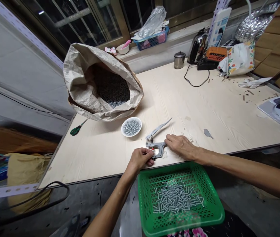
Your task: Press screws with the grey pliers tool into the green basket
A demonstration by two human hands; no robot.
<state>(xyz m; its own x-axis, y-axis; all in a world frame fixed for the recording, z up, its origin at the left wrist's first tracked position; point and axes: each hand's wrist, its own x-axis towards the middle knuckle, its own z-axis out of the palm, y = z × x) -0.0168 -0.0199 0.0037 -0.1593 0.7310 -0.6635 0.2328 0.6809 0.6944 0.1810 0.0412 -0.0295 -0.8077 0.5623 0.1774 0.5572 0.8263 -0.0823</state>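
Observation:
On the table's front edge lies a pair of grey snap-fastener pliers (pixel 160 148), its long lever raised and a dark spring below the lever. My left hand (pixel 141 158) is pinched at the left side of its jaw, by a small red spot; what the fingertips hold is too small to make out. My right hand (pixel 180 145) has its fingers closed at the right end of the pliers' frame. Behind them stands a white bowl (pixel 131 127) of small silvery metal pieces. Below the edge, a green basket (pixel 142 200) holds a heap of silvery screw-like pieces (pixel 178 197).
A large open sack (pixel 80 95) of dark metal pieces stands at the back left of the table (pixel 100 148), near green-handled scissors (pixel 77 129). Farther back are a metal canister (pixel 179 60), a kettle (pixel 198 46) and a looped black cable (pixel 196 86).

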